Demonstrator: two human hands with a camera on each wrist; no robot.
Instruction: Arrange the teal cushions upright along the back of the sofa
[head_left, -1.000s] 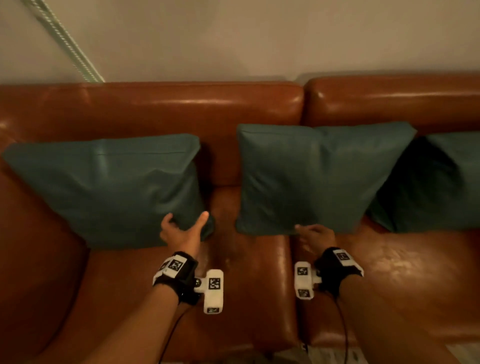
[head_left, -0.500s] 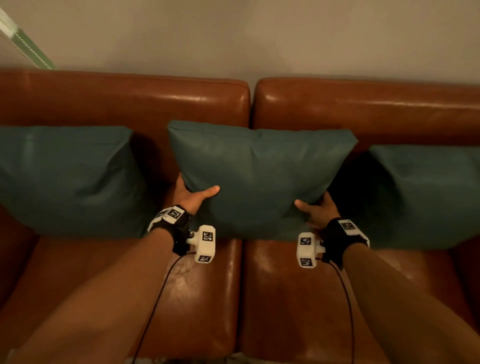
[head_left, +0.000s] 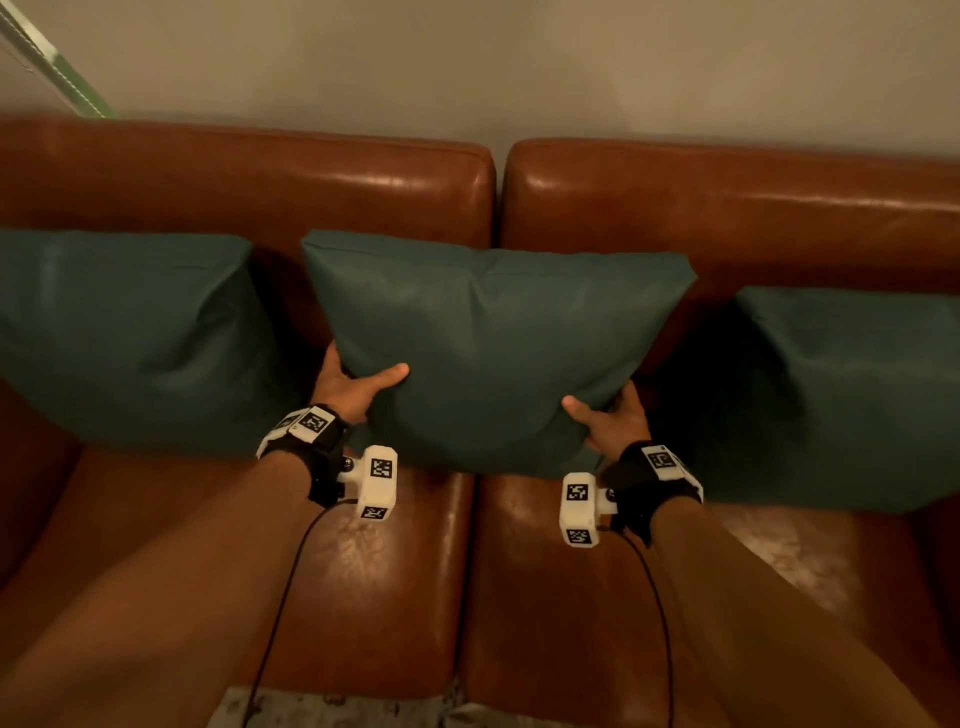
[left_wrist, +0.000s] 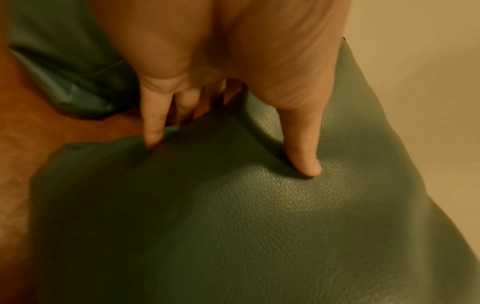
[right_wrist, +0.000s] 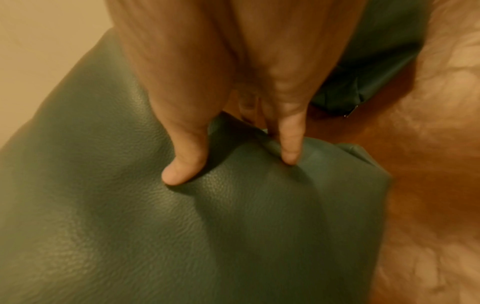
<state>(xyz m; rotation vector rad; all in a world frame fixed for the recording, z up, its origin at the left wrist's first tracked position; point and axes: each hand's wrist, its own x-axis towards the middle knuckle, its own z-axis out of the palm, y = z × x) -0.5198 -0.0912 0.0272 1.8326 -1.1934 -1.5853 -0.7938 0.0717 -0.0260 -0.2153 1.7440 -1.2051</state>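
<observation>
The left thumb (left_wrist: 306, 156) presses into the front face of the middle teal cushion (head_left: 493, 353), while the remaining fingers (left_wrist: 155, 123) wrap behind its lower left edge; the left hand (head_left: 348, 387) thus grasps the cushion. The right thumb (right_wrist: 182, 164) likewise lies on the front face and the right fingers (right_wrist: 291, 142) curl over the lower right edge, so the right hand (head_left: 610, 421) also grasps it. The cushion stands upright against the backrest of the brown leather sofa (head_left: 363, 571), centred over the seam between two seat sections. A left teal cushion (head_left: 124, 338) and a right teal cushion (head_left: 852, 395) lean against the backrest on either side, each apart from the middle one. Both forearms extend forward from below, with black wrist straps (head_left: 322, 447) carrying white marker blocks (head_left: 379, 483). A plain wall (head_left: 519, 62) rises behind the sofa.
</observation>
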